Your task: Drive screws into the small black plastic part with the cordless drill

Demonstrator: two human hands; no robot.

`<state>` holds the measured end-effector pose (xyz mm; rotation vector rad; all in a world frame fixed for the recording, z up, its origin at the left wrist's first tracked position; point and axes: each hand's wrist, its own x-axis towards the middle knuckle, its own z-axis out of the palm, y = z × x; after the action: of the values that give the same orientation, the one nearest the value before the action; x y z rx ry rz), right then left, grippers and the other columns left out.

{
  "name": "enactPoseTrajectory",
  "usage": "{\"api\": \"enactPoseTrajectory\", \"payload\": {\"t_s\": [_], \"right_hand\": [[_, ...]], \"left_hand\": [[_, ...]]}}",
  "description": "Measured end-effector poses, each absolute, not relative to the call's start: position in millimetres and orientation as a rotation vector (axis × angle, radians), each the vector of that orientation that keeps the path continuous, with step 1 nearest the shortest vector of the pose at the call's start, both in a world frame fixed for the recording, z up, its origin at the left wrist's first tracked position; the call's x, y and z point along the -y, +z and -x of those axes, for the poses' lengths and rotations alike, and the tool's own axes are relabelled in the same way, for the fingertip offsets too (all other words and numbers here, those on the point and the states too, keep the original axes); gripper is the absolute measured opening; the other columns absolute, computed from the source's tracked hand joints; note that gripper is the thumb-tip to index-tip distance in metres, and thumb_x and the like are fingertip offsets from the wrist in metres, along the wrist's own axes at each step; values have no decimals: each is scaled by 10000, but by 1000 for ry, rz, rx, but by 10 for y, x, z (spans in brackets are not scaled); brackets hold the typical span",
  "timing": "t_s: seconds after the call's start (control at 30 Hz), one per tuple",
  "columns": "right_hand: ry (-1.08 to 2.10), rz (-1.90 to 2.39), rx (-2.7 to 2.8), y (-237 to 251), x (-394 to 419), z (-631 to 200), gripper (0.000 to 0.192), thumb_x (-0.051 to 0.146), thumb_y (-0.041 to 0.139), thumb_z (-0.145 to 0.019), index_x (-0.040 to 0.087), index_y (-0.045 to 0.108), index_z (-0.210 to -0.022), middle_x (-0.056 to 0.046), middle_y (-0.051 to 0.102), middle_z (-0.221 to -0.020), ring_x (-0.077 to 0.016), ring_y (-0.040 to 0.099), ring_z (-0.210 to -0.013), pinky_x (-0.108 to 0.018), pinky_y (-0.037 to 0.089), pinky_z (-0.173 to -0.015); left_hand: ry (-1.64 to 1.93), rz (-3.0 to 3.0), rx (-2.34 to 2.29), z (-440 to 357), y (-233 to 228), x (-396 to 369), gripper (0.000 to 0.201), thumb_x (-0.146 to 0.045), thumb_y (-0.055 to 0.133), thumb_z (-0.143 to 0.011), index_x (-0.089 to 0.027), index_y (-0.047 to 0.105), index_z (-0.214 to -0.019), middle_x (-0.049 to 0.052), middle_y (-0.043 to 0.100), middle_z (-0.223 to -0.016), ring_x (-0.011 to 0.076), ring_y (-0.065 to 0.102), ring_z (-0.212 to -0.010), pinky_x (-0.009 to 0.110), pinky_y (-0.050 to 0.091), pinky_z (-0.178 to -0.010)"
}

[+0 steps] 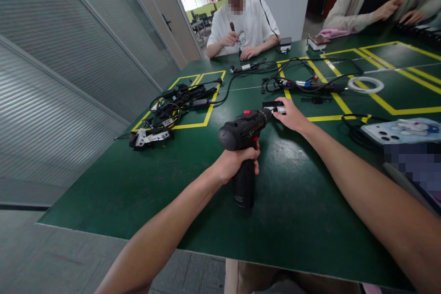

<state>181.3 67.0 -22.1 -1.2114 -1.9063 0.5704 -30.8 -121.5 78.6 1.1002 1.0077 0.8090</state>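
A black cordless power drill with a red switch on top (243, 140) is being gripped around its handle by the left hand (237, 161), the fingers being wrapped fully closed about the grip while the tool is being held upright just above the dark green table top marked with yellow tape lines (138, 183). The drill's nose is being pointed at a small black and white block (273, 107), which is being pressed down by the right hand (292, 115) — the fingers are curled over it, so most of the part is being hidden and its shape is hard to make out. A tangle of black cables and adapters (172, 105) is being left well apart to the left. A phone in a pale blue patterned case (403, 131) is being partly cut off — blurring covers its near edge.
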Motion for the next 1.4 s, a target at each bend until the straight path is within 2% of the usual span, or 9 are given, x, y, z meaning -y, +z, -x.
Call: {"api": "enactPoseTrajectory", "payload": {"t_s": [0.5,1.4], "right_hand": [[566,1217,1906,-187,-638,-1807,469,296,625,-782,250,500,-1231,-97,474,-1187,-268,536,-1111,-468,416,-1041],[558,1203,1902,-230,-677,-1814,468,299,634,-782,256,507,-1230,-106,487,-1217,-293,516,-1164,-495,407,-1047]], "left_hand": [[810,-1106,-1011,305,793,1225,192,-210,617,-699,-151,513,-850,-17,550,-673,126,595,-486,260,443,-520],[822,-1101,-1007,307,764,1220,195,-213,611,-709,-150,513,-867,-15,542,-737,119,598,-498,266,453,-530]]}}
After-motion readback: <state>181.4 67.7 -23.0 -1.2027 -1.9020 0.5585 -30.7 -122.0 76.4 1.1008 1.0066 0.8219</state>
